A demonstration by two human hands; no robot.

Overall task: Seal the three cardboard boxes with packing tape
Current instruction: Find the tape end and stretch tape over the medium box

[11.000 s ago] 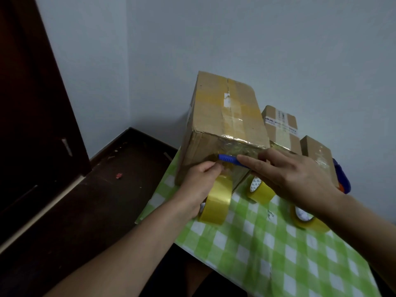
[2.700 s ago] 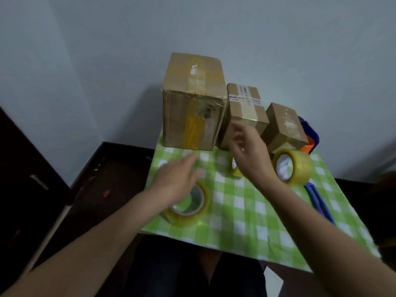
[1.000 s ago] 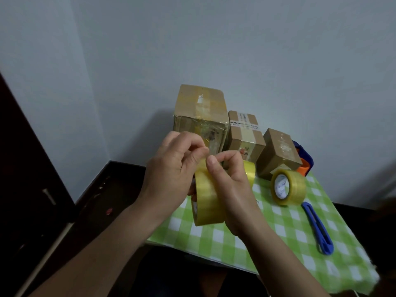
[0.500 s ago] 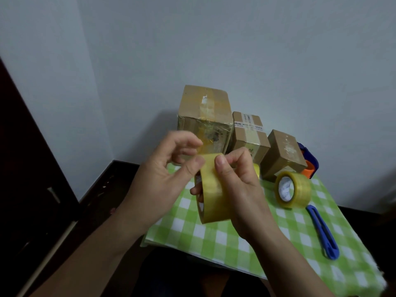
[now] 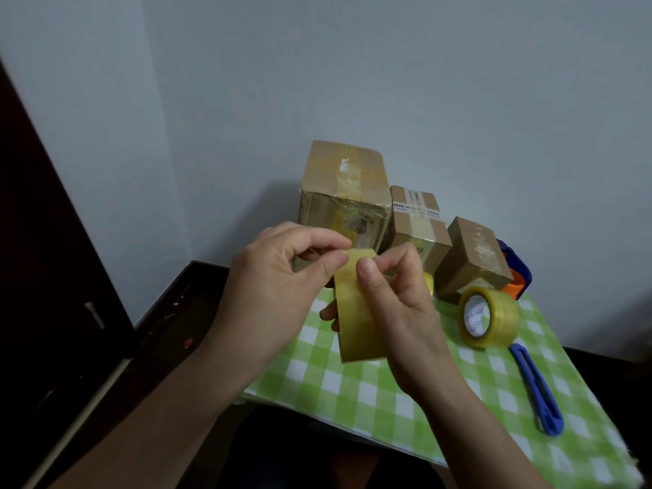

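- While both hands hold the tape roll (image 5: 356, 322) up above the tabletop (image 5: 352, 390), the step in hand looks like finding the free end. The left hand (image 5: 275, 291) pinches at the roll's top edge with thumb and forefinger. The right hand (image 5: 398, 312) grips the roll, thumb flat on its outer face.
- Task items: large box (image 5: 344, 192), middle box (image 5: 418, 224) and small box (image 5: 472, 259) stand in a row by the wall, behind the roll. Neither hand touches them.
- Risk: clear film lies on clear film in dim light, so a nail may lift only a sliver and split the tape lengthwise.
- Risk: a freed end may fold back and stick to itself or to a fingertip, since only the pinch controls it.
- Risk: the utility knife (image 5: 536, 390) lies on the cloth to the right, and I cannot tell whether its blade is out. A careless reach could nick a finger.
- Risk: the second roll (image 5: 488, 317) stands on edge just beside the small box, so a bump could set it rolling.
- Materials: the tape is glossy, yellowish and translucent, wound in a wide band.
- The boxes are matte brown card with sharp corners. The large one carries shiny strips on its top and front.
- The cloth is a smooth green-and-white check. The knife is blue plastic, long and slim.
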